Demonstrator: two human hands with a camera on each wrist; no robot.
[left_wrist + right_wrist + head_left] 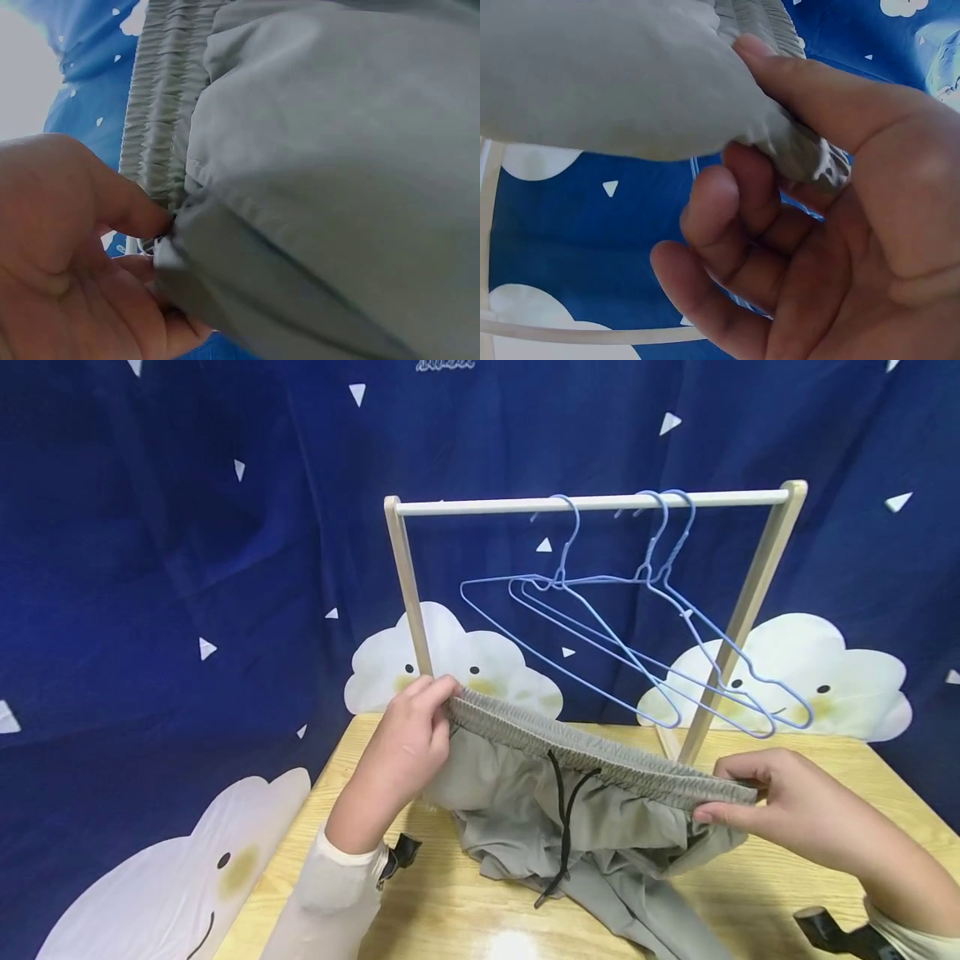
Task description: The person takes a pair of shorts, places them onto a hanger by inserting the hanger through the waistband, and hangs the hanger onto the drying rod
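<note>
Nearest, in front of the garment rack (759, 581), gray drawstring pants (495, 777) hang above the wooden table (420, 893). The right hand (795, 810) pinches one end of their elastic waistband (637, 777) between thumb and fingers; the left hand (408, 727) grips the other end, higher up. Holding them well probably calls for leveling both ends, stretching the band evenly and letting the black drawstring (566, 827) fall free. Blue wire hangers (558, 582) dangle from the rack's rail; a navy curtain (225, 527) backs the rack.

From afar I see an off-white L sleeve (322, 897), R sleeve (918, 937) approx. same; blk L wrist mount (405, 850), blk R wrist mount (847, 937).
</note>
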